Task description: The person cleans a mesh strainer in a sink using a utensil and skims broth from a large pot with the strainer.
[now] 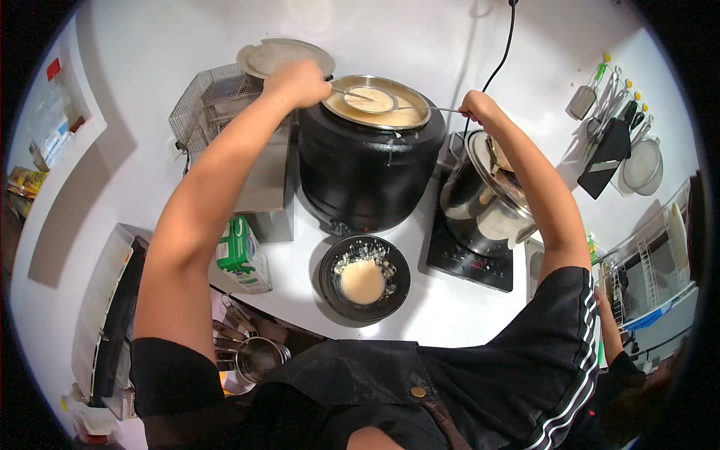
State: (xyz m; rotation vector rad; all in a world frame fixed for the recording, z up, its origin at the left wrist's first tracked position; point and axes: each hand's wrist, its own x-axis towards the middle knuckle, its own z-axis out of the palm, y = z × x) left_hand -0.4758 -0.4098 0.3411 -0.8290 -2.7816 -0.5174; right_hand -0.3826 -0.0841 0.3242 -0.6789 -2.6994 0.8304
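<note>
My left hand (301, 84) is closed around a thin metal utensil (351, 94), its far end hidden in creamy liquid. That end dips into a round strainer (371, 110), whose long handle runs to my right hand (484, 109), also closed. The strainer rests in or just above the pale soup that fills a big black soup kettle (367, 165). In front of the kettle, a black bowl (327, 281) contains cream-coloured liquid with small pale bits stuck along its inner wall.
Right of the kettle, a steel pot (476, 206) sits on a black induction cooker (469, 262). A round lid (285, 56), wire baskets (199, 105) and a green-white carton (244, 255) are on the left. Utensils hang by a strainer (643, 165). Another person's arm (609, 326) shows at right.
</note>
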